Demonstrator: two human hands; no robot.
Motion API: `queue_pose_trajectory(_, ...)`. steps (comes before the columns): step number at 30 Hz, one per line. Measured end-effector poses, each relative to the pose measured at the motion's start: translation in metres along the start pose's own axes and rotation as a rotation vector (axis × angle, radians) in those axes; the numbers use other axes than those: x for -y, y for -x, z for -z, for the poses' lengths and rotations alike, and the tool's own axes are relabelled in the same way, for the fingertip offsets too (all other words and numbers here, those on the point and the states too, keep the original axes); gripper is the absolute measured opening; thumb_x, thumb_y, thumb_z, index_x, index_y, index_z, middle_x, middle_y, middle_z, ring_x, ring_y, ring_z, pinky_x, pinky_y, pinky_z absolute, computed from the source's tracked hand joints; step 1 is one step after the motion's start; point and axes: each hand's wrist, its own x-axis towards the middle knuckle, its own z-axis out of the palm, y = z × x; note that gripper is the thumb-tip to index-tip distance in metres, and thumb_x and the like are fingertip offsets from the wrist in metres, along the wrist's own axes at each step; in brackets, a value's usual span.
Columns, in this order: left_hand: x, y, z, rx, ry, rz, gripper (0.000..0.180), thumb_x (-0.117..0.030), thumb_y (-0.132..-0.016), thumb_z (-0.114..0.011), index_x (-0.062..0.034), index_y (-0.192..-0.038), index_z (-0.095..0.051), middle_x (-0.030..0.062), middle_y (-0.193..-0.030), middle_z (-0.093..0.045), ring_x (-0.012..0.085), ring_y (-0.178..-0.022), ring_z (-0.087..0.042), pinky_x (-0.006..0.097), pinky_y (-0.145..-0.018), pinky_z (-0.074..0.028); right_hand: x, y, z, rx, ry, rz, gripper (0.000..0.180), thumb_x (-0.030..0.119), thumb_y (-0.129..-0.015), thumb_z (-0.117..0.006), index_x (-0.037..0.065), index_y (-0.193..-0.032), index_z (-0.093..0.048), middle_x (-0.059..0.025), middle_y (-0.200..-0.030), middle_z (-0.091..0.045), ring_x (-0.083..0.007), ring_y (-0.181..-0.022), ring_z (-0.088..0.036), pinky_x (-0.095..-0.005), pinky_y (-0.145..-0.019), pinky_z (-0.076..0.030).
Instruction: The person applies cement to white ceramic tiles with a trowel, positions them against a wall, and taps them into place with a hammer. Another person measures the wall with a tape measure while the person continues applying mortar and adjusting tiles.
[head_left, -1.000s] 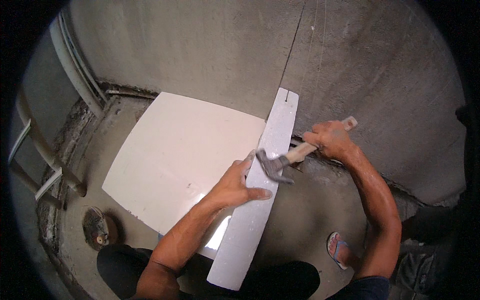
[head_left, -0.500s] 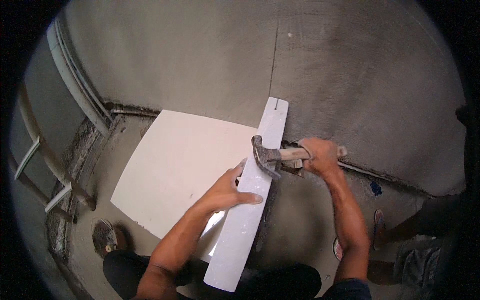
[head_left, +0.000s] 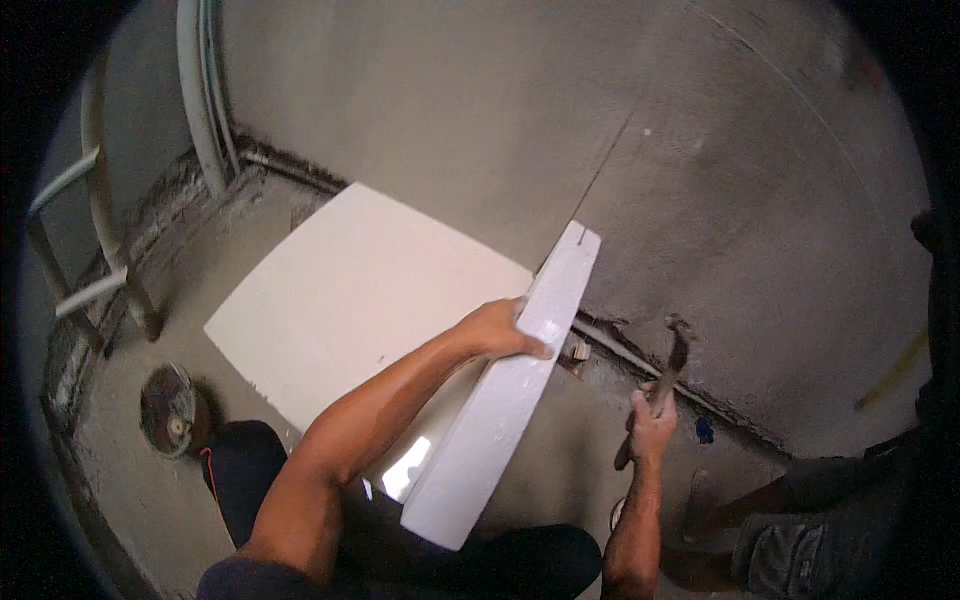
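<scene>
Head view: left hand (head_left: 497, 330) grip clamped on white tile strip (head_left: 505, 400), right hand (head_left: 651, 425) grip clamped on hammer (head_left: 662, 380).

The narrow tile strip (head_left: 505, 400) and the large square tile (head_left: 340, 300) are seen as smooth white ceramic, the large one showing a glossy glare patch near its lower edge. The wall (head_left: 450, 120) and the floor (head_left: 560, 440) are finished in rough, matt grey cement. The hammer (head_left: 662, 385) is made up of a dark metal head on a pale wooden handle.
</scene>
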Motion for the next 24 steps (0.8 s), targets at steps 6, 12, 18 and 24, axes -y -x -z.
queue_pose_trajectory(6, 0.000, 0.010, 0.013, -0.053, -0.328, 0.034, 0.086, -0.065, -0.086, -0.071, -0.0010, -0.143, -0.060, 0.0256, -0.137, -0.067, 0.0398, -0.127, -0.065, 0.051, -0.107, -0.050, 0.072, 0.050, 0.033, -0.004, -0.093, -0.210, 0.033, 0.013, -0.097, -0.062, 0.001, -0.128, -0.058, -0.0067, -0.092, -0.061, -0.0158, -0.076, -0.058, -0.0340, -0.068, -0.050)
queue_pose_trajectory(12, 0.090, -0.002, 0.114, -0.284, -0.327, 0.091, 0.077, -0.060, -0.094, -0.065, -0.0122, -0.154, -0.054, 0.0182, -0.150, -0.060, 0.0375, -0.139, -0.056, 0.051, -0.115, -0.046, 0.271, 0.031, 0.003, -0.050, 0.137, 0.318, 0.051, 0.026, -0.099, -0.061, 0.010, -0.146, -0.050, 0.0002, -0.080, -0.056, -0.0117, -0.067, -0.057, -0.0299, -0.058, -0.049)
queue_pose_trajectory(18, 0.208, 0.022, 0.233, -0.629, -0.252, 0.381, 0.061, -0.019, -0.089, -0.059, -0.0109, -0.150, -0.057, 0.0234, -0.141, -0.066, 0.0381, -0.133, -0.062, 0.050, -0.112, -0.049, 0.357, 0.019, -0.165, 0.060, 0.051, 0.460, 0.058, 0.030, -0.097, -0.069, 0.006, -0.147, -0.052, -0.0063, -0.093, -0.063, -0.0148, -0.072, -0.060, -0.0330, -0.060, -0.051)
queue_pose_trajectory(24, 0.266, -0.003, 0.256, -0.816, -0.055, 0.328, 0.048, -0.011, -0.087, -0.057, -0.0067, -0.133, -0.068, 0.0225, -0.132, -0.071, 0.0399, -0.129, -0.065, 0.046, -0.110, -0.050, 0.321, 0.027, -0.349, 0.307, 0.493, 0.246, 0.050, 0.026, -0.091, -0.076, 0.001, -0.132, -0.063, -0.0174, -0.100, -0.074, -0.0294, -0.080, -0.073, -0.0443, -0.075, -0.057)
